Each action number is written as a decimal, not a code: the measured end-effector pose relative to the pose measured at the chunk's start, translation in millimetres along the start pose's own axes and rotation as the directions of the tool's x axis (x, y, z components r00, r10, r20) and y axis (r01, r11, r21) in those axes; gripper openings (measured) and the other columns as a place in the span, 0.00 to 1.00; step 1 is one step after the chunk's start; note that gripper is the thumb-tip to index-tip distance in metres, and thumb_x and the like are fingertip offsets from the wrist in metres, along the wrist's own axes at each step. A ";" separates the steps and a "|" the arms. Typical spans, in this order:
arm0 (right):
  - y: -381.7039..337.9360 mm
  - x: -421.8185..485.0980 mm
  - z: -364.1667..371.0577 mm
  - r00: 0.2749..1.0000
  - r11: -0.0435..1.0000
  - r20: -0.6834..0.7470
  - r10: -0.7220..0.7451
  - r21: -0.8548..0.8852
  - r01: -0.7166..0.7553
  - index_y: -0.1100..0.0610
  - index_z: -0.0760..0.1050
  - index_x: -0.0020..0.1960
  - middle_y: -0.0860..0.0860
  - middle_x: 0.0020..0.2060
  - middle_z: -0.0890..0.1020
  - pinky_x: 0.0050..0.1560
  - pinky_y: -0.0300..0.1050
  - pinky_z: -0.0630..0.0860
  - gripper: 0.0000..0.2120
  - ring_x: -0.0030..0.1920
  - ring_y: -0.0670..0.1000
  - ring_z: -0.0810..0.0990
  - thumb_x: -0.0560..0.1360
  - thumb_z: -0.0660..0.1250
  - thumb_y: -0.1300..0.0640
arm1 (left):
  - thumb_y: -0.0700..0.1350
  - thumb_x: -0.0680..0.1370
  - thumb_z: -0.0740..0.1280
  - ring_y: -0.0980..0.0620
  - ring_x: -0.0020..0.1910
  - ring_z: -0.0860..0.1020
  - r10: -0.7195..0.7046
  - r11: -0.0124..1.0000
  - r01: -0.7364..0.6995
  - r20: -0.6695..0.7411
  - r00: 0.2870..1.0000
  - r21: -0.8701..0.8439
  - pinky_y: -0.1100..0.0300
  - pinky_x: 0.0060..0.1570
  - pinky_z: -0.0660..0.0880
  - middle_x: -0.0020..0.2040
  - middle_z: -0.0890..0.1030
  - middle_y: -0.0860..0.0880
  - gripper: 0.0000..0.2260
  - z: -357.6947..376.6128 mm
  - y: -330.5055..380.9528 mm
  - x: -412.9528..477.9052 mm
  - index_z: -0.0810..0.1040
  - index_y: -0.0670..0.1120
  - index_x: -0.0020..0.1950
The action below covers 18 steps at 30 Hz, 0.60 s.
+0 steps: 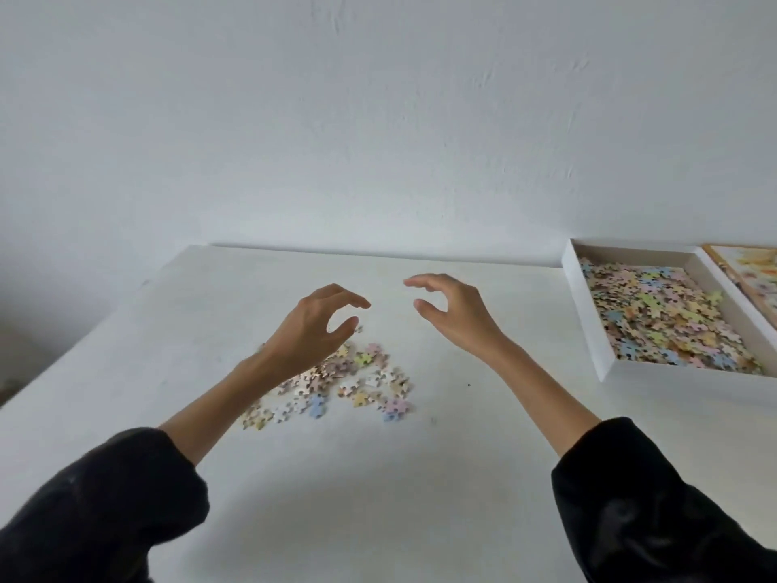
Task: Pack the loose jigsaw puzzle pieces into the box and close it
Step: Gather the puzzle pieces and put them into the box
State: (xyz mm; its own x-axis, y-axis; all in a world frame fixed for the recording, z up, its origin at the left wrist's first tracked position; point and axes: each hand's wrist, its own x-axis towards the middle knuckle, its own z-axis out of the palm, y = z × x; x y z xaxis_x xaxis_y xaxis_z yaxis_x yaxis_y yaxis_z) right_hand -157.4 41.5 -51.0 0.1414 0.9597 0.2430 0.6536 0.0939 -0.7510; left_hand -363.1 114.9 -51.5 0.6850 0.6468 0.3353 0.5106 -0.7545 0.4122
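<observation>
1. The loose jigsaw puzzle pieces point(357, 385) are small cardboard shapes in pastel pink, blue, yellow, green and white. They lie in one flat scatter on the desk, left of its middle and well in from every edge. Some overlap and others lie singly at the fringe. They are too many and too blurred to count.
2. One shallow white cardboard box point(586, 313) sits open at the far right corner of the desk, its back end close to the far edge. It is well apart from the scatter.
3. Inside the box, a thick layer of packed puzzle pieces point(660, 317) in the same pastel colours covers the whole floor.
4. Just beside the box on its right is one flat printed card with an orange border point(752, 275), cut off by the frame.
5. The left hand point(313, 330) hovers over the far part of the scatter. Its fingers are curved and its thumb is apart from them, with nothing between.
6. The right hand point(456, 313) hovers over bare desk, right of the scatter. It is curved the same way, with a clear gap between thumb and fingers, and it holds nothing.
7. Two dark sleeves point(96, 511) are pushed up the forearms.
8. The white desk point(420, 477) stands against a white wall point(378, 119).
</observation>
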 end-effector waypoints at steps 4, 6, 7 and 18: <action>-3.2 -13.3 50.5 0.993 1.000 0.114 0.006 -0.020 -0.003 0.52 0.72 0.63 0.50 0.63 0.75 0.65 0.42 0.65 0.16 0.65 0.49 0.70 0.75 0.64 0.54 | 0.50 0.77 0.64 0.50 0.57 0.75 -0.061 0.997 0.059 0.023 0.998 0.056 0.56 0.54 0.75 0.58 0.76 0.48 0.14 -14.6 -46.7 -36.5 0.75 0.48 0.60; 1.1 -23.3 71.0 0.982 0.994 0.187 0.036 -0.110 -0.015 0.48 0.68 0.67 0.50 0.69 0.67 0.69 0.46 0.61 0.22 0.71 0.50 0.62 0.74 0.64 0.46 | 0.62 0.75 0.58 0.53 0.59 0.72 -0.106 0.993 0.102 0.088 0.990 0.051 0.63 0.52 0.73 0.63 0.71 0.48 0.23 -14.4 -66.3 -59.8 0.71 0.50 0.64; 3.1 -28.9 79.6 0.972 0.986 0.225 0.069 -0.164 -0.032 0.46 0.64 0.69 0.50 0.72 0.62 0.70 0.48 0.57 0.27 0.73 0.50 0.57 0.73 0.64 0.41 | 0.66 0.73 0.55 0.54 0.59 0.71 -0.140 0.990 0.136 0.124 0.982 0.038 0.64 0.53 0.72 0.65 0.68 0.49 0.27 -12.8 -74.9 -71.4 0.69 0.52 0.66; 7.7 -40.3 121.8 0.961 0.864 0.257 0.104 -0.501 0.040 0.42 0.32 0.72 0.55 0.74 0.35 0.71 0.46 0.36 0.46 0.74 0.53 0.34 0.61 0.40 0.22 | 0.74 0.69 0.47 0.53 0.76 0.39 -0.132 0.970 0.066 0.277 0.952 0.235 0.54 0.72 0.36 0.77 0.40 0.50 0.42 15.1 -101.6 -94.3 0.39 0.54 0.75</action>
State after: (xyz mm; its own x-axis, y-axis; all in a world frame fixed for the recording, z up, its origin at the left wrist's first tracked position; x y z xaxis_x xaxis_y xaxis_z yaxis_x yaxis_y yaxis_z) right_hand -248.6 35.8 -141.3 0.0131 0.9999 -0.0022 0.9432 -0.0131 -0.3319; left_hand -471.8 128.9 -137.8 0.7282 0.6847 0.0303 0.6629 -0.7148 0.2227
